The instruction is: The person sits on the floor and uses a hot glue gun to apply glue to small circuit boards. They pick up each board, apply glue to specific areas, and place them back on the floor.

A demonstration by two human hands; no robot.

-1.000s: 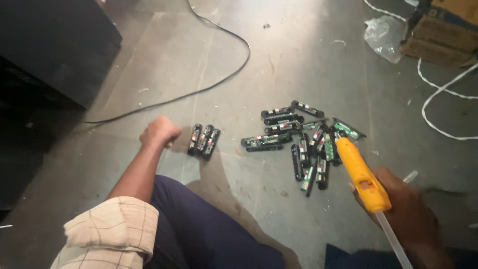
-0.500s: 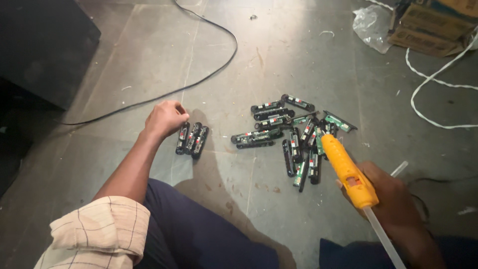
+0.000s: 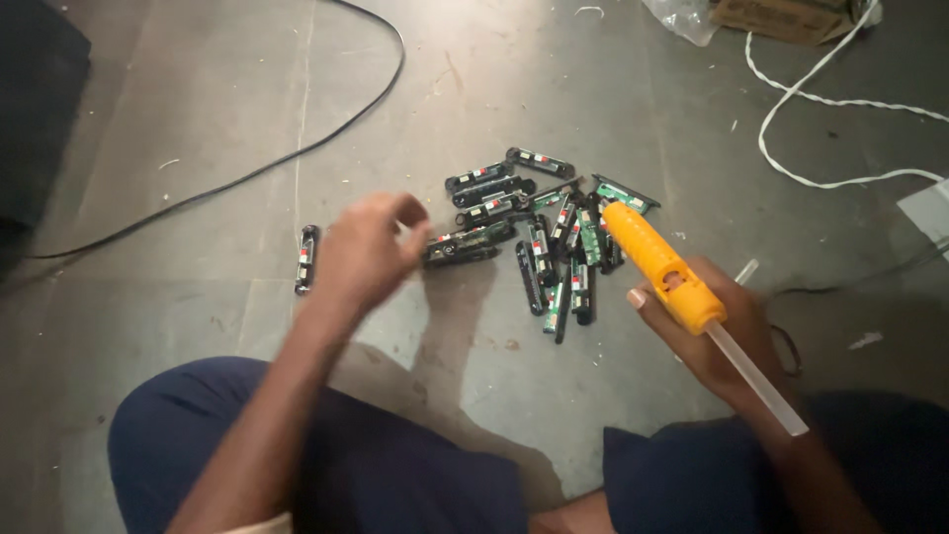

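My left hand [image 3: 364, 249] hovers over the grey floor with its fingers curled and blurred; whether it holds anything is unclear. One small black module with a green board [image 3: 307, 259] lies just left of it. To its right is a pile of several similar black and green modules [image 3: 542, 229], the closest one [image 3: 467, 243] almost touching my fingertips. My right hand [image 3: 714, 336] grips a yellow glue gun [image 3: 660, 265]. The nozzle points up-left at the pile, and a clear glue stick [image 3: 756, 380] juts out of the back.
A black cable [image 3: 247, 173] curves across the floor at the upper left. A white cord [image 3: 806, 129] loops at the upper right near a cardboard box [image 3: 781, 18] and a plastic bag [image 3: 682, 18]. My legs in dark trousers [image 3: 395, 465] fill the bottom.
My left hand has left the small group of modules at the left and moved right toward the pile. Only one module of that group now shows. The glue gun has stayed about where it was.
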